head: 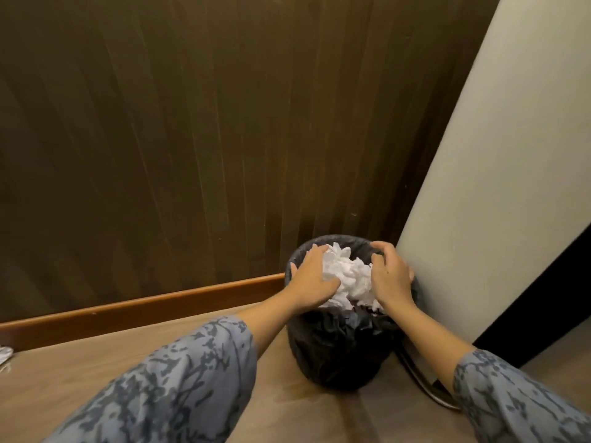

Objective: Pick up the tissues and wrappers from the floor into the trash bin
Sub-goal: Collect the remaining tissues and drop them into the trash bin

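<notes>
A round trash bin (335, 353) lined with a dark plastic bag stands on the floor in the corner. A crumpled heap of white tissues (350, 276) fills its mouth and rises above the rim. My left hand (311, 276) lies flat on the left side of the heap, fingers spread. My right hand (391, 276) curves over the right side, fingers bent against the tissues and the bin's far rim. Neither hand closes around a tissue. Both arms wear grey patterned sleeves.
Dark wood panelling (192, 139) with an orange-brown skirting board (144, 302) stands behind the bin. A pale wall (499, 187) rises to the right, with a dark opening (543, 302) beside it. A small pale scrap (4, 353) lies at the far left floor edge.
</notes>
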A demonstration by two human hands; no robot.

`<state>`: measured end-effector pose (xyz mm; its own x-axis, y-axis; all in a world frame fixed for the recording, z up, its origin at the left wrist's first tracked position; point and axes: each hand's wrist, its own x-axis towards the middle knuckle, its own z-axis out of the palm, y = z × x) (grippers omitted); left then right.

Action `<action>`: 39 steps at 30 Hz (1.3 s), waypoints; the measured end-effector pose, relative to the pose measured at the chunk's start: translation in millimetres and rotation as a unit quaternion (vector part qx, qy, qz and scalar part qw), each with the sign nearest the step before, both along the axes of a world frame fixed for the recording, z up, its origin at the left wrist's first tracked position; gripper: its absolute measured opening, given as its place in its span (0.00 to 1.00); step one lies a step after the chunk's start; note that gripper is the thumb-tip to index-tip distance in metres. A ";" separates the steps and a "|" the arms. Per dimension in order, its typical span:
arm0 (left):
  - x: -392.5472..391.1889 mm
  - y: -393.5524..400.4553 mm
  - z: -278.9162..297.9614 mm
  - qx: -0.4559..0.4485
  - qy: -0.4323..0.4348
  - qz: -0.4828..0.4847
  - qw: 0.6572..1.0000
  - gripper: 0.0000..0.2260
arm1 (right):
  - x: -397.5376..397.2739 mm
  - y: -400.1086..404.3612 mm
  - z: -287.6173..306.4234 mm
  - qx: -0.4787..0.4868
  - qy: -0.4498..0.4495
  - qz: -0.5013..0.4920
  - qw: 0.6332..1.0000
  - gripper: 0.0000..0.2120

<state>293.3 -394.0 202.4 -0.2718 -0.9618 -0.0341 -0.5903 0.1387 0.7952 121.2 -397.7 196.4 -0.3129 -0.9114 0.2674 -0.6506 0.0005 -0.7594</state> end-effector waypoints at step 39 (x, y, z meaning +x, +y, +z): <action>629.2 536.6 -221.0 0.193 -0.229 0.612 0.732 0.28 | 653.7 306.4 -156.9 0.146 0.332 0.676 0.641 0.17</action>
